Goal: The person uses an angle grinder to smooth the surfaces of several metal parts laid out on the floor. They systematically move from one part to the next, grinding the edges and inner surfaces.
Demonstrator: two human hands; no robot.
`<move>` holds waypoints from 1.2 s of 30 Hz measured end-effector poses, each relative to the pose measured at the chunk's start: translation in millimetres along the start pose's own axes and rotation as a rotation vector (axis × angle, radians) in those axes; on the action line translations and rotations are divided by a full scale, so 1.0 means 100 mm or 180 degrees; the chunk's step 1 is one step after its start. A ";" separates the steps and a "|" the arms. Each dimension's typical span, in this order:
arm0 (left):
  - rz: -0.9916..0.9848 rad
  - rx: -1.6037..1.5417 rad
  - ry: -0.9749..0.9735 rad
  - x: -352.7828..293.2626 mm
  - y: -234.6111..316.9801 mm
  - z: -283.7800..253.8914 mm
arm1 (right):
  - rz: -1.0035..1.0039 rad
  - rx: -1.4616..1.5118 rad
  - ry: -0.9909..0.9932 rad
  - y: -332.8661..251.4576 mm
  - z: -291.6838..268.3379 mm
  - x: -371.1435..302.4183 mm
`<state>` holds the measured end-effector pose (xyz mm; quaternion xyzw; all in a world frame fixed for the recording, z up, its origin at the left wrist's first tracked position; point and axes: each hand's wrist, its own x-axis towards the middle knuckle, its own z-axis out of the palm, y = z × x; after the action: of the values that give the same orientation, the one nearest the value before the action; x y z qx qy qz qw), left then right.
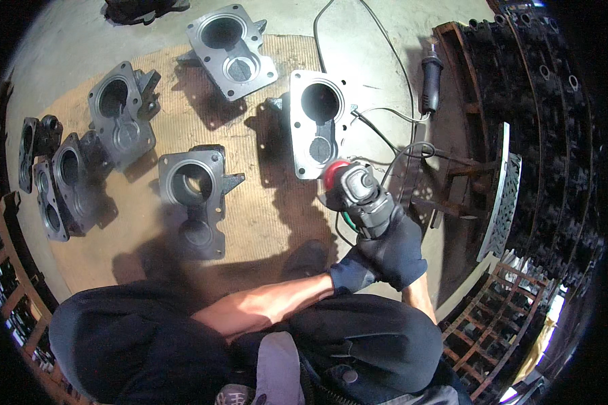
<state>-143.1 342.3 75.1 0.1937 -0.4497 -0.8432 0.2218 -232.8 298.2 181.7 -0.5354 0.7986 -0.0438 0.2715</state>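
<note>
Dark work gloves cover both of my hands. My right hand [397, 251] is wrapped around the body of an angle grinder [362, 191]. My left hand [352, 270] grips it from below and to the left, its fingers mostly hidden. The grinder's red disc [336, 174] meets the lower right edge of a bright-faced metal casting [306, 138], or is very close to it; exact contact cannot be made out. This casting has a large round bore above a smaller round recess, with bolt holes about its rim. Another casting [211, 236] lies to the left of the grinder.
More castings stand on the corrugated cardboard [142, 223], including one farther back [257, 71] and several at the left. A black corded tool [431, 84] lies at the far right, its cable looping near the grinder. Rusty metal racks [496, 297] line the right side.
</note>
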 end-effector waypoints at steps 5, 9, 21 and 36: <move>0.0041 -0.0633 0.0022 0.20 -0.70 0.30 | 0.0164 0.0146 0.0053 0.16 -0.02 -0.02; 0.0057 -0.1827 0.0251 0.17 -0.66 0.32 | 0.0130 0.0224 0.0031 0.18 0.05 -0.01; 0.0215 -0.0728 0.0103 0.33 -0.39 0.08 | 0.0170 0.0200 0.0071 0.07 -0.04 0.21; 0.0899 -0.1325 0.1421 1.05 0.34 -0.74 | -0.0870 -0.0208 -0.0515 -1.05 -0.34 1.64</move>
<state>-184.1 218.2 52.2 0.2599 -0.2306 -0.8146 0.4644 -207.5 102.3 185.5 -0.6494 0.6948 -0.0111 0.3089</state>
